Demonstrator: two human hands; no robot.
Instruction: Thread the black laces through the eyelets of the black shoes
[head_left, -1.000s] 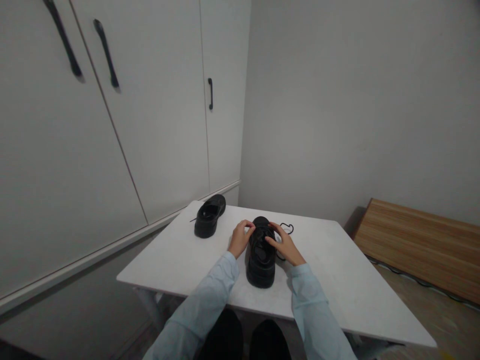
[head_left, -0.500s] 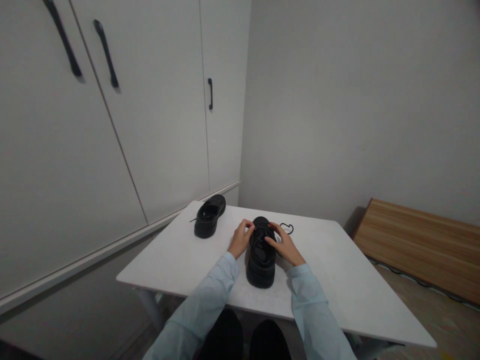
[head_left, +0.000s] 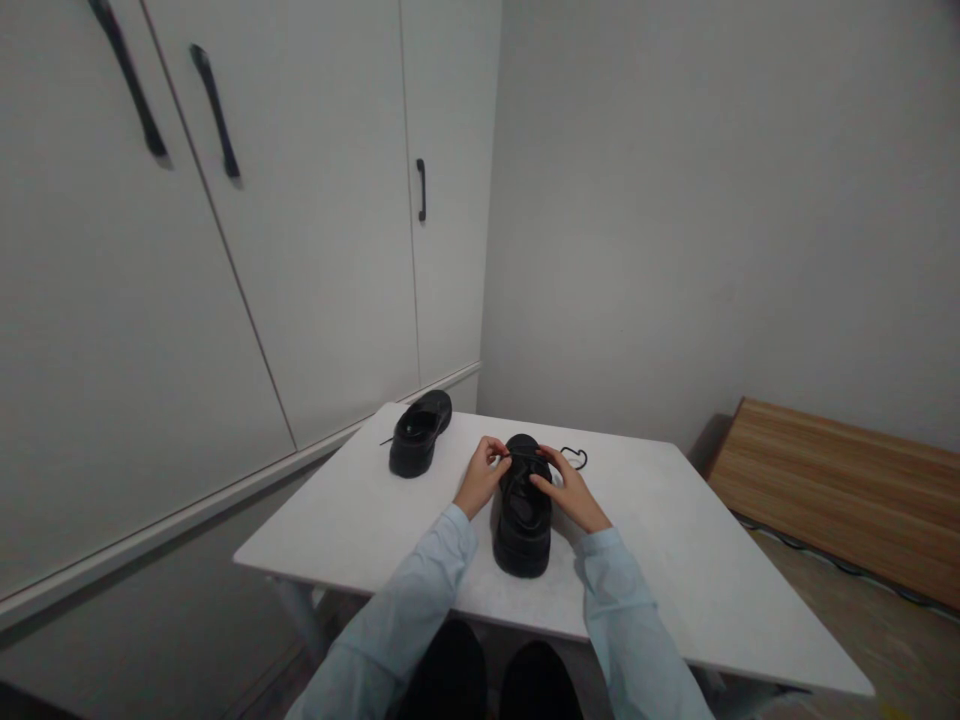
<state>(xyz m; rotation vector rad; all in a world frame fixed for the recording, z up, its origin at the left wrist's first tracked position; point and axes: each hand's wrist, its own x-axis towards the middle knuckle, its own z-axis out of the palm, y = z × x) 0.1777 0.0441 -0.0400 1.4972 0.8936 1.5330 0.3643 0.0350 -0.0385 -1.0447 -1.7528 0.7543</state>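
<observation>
A black lace-up shoe stands on the white table in front of me, heel toward me. At its left side my left hand pinches a thin black shoelace between thumb and fingertips. The lace runs taut across the shoe's front toward my right hand. My right hand curves over the shoe's right side, index finger near the lacing and thumb lower on the upper, gripping the shoe there. A loose loop of lace lies on the table beyond the right hand.
A second black shoe rests at the back left of the white table, a lace end poking out leftward. White cabinets rise on the left, a grey wall behind. A wood-grain panel is at the right.
My left hand has shifted slightly, and the lace stretched between the two hands now shows more clearly. The right hand and both shoes have stayed put.
</observation>
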